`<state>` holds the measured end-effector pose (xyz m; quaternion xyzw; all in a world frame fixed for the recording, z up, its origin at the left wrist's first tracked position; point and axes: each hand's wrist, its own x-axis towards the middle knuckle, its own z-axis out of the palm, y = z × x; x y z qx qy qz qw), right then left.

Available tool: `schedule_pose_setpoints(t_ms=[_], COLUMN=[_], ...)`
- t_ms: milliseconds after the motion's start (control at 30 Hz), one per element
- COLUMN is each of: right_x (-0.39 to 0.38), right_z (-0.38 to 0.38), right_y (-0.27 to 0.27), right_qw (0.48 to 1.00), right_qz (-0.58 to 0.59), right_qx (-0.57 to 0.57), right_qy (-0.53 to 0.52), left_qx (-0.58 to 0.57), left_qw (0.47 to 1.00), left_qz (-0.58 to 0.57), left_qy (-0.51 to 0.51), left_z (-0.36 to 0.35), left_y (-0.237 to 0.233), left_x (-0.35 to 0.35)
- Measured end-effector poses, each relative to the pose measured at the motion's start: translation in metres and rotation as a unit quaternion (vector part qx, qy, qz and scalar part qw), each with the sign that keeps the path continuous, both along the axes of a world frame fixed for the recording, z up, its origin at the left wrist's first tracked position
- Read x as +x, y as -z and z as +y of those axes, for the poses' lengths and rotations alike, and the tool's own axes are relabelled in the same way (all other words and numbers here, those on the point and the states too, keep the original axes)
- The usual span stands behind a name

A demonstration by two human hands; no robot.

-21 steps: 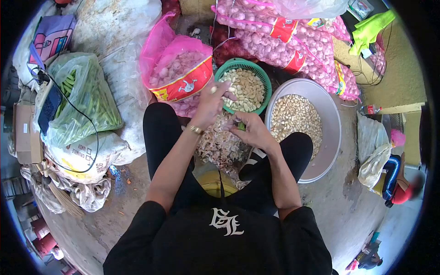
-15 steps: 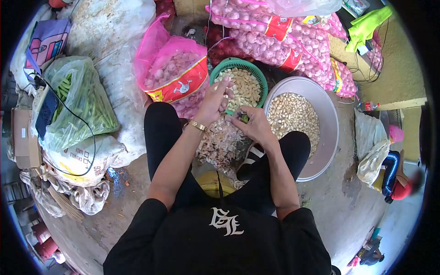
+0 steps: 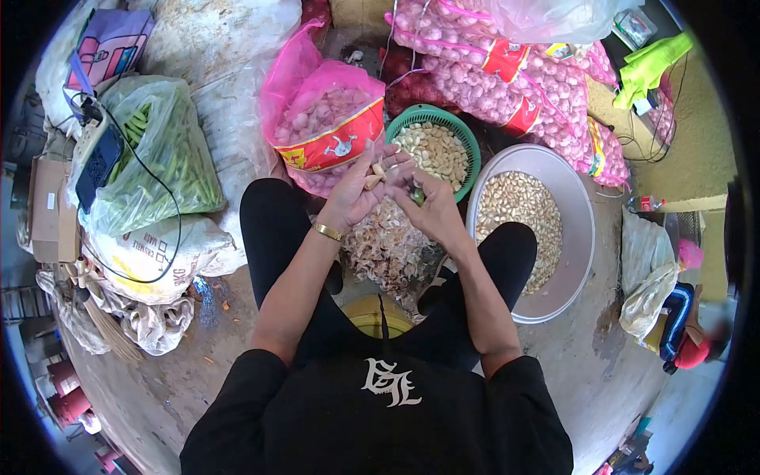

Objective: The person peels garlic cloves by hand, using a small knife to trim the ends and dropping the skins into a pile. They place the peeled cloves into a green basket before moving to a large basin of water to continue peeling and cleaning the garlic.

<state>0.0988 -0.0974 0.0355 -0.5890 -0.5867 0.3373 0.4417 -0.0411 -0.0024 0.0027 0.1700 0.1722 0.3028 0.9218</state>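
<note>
Stacked pink mesh sacks of garlic (image 3: 546,103) fill the far right; an open mesh sack (image 3: 317,153) stands left of them. Nearer, on the right, a pale basin (image 3: 576,214) holds cloves (image 3: 518,226). Left of it, a green plastic basket (image 3: 473,154) contains peeled cloves (image 3: 431,150). Papery garlic skins (image 3: 384,245) lie heaped just nearer than the hands. The left hand (image 3: 356,191), palm up with fingers loosely spread, carries a few garlic cloves (image 3: 373,182); the right hand's (image 3: 437,207) fingers pinch a small green object (image 3: 417,195) just beside them.
</note>
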Motion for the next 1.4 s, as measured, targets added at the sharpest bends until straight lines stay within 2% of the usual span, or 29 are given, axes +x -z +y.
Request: schedule_pose_setpoints(t_ms=[67,133,167,200,267,300,367,433,500,533,600,633,667,700,733,800,833,900,933,967,1000,1033,1100,1133,1200,1300,1367,1400], right_x=[-0.014,-0.015,-0.015,-0.016,-0.017,-0.017,-0.019,-0.017,-0.017,-0.020,-0.024,-0.025,-0.026,-0.027,-0.028,-0.031,-0.033,-0.036,-0.039,-0.041,-0.044,-0.046,-0.050,-0.050,-0.050,-0.051,-0.050,-0.048], right_z=[0.008,0.015,0.017,0.019,0.021,0.022,0.022,0.019,0.017,0.016,0.016,0.016,0.016,0.016,0.016,0.016,0.016,0.017,0.017,0.016,0.016,0.016,0.018,0.019,0.021,0.021,0.017,0.017], right_y=[0.005,0.017,0.022,0.022,0.021,0.021,0.021,0.019,0.013,0.007,0.006,0.009,0.011,0.012,0.013,0.014,0.013,0.010,0.008,0.005,0.001,-0.005,-0.005,0.000,0.007,0.009,0.007,0.009], right_qw=[0.993,0.993,0.993,0.993,0.994,0.994,0.988,0.990,0.992,0.991,0.989,0.992,0.994,0.994,0.994,0.994,0.994,0.995,0.991,0.986,0.986,0.982,0.977,0.976,0.974,0.966,0.983,0.983], right_qz=[-0.027,-0.026,-0.026,-0.026,0.079,0.077,0.151,0.132,0.115,0.121,0.127,0.107,0.086,0.086,0.086,0.088,0.089,0.089,0.123,0.157,0.157,0.178,0.201,0.195,0.189,0.212,0.101,0.101], right_qx=[0.080,0.094,0.108,0.107,0.066,0.066,0.014,0.001,-0.012,-0.013,-0.013,0.006,0.025,0.024,0.023,0.021,0.016,0.013,0.003,-0.008,-0.008,0.002,0.012,0.034,0.055,0.076,0.107,0.106], right_qy=[0.078,0.064,0.050,0.048,0.030,0.030,0.018,0.039,0.059,0.064,0.068,0.067,0.065,0.064,0.063,0.058,0.056,0.053,0.058,0.063,0.062,0.069,0.075,0.093,0.112,0.126,0.114,0.114], left_qx=[0.009,0.018,0.034,0.050,0.045,0.040,0.046,0.051,0.033,0.032,0.122,0.121,0.269,0.403,0.402,0.528,0.527,0.527,0.526,0.422,0.296,0.296,0.222,0.223,0.143,0.114,0.120,0.125], left_qw=[0.999,0.998,0.999,0.999,0.999,0.999,0.999,0.998,0.989,0.989,0.954,0.954,0.869,0.739,0.739,0.521,0.521,0.620,0.620,0.779,0.898,0.898,0.937,0.937,0.965,0.974,0.973,0.971], left_qz=[-0.023,-0.045,-0.020,0.006,0.003,0.000,0.016,0.030,0.146,0.146,0.272,0.272,0.415,0.536,0.537,0.667,0.669,0.581,0.581,0.464,0.324,0.325,0.261,0.261,0.217,0.189,0.190,0.192], left_qy=[0.021,0.042,0.029,0.016,0.014,0.013,0.017,0.021,-0.020,-0.020,0.010,0.010,0.037,0.061,0.061,0.068,0.067,0.041,0.040,0.011,-0.020,-0.022,0.063,0.064,-0.015,-0.044,-0.053,-0.063], left_z=[0.004,0.003,0.000,-0.002,-0.001,-0.001,-0.002,-0.004,-0.005,-0.007,-0.009,-0.006,-0.003,-0.002,-0.002,-0.004,-0.005,-0.006,-0.009,-0.013,-0.016,-0.017,-0.017,-0.019,-0.025,-0.025,-0.027,-0.028], left_y=[0.010,0.006,0.005,0.002,0.006,0.004,0.001,-0.002,-0.001,0.001,0.007,0.010,0.014,0.012,0.011,0.006,0.006,0.005,-0.005,-0.015,-0.021,-0.020,-0.018,-0.019,-0.024,-0.037,-0.029,-0.026], left_x=[-0.006,-0.010,-0.011,-0.012,-0.014,-0.014,-0.020,-0.025,-0.030,-0.034,-0.042,-0.049,-0.057,-0.062,-0.065,-0.072,-0.074,-0.076,-0.072,-0.064,-0.060,-0.060,-0.061,-0.058,-0.051,-0.050,-0.047,-0.046])
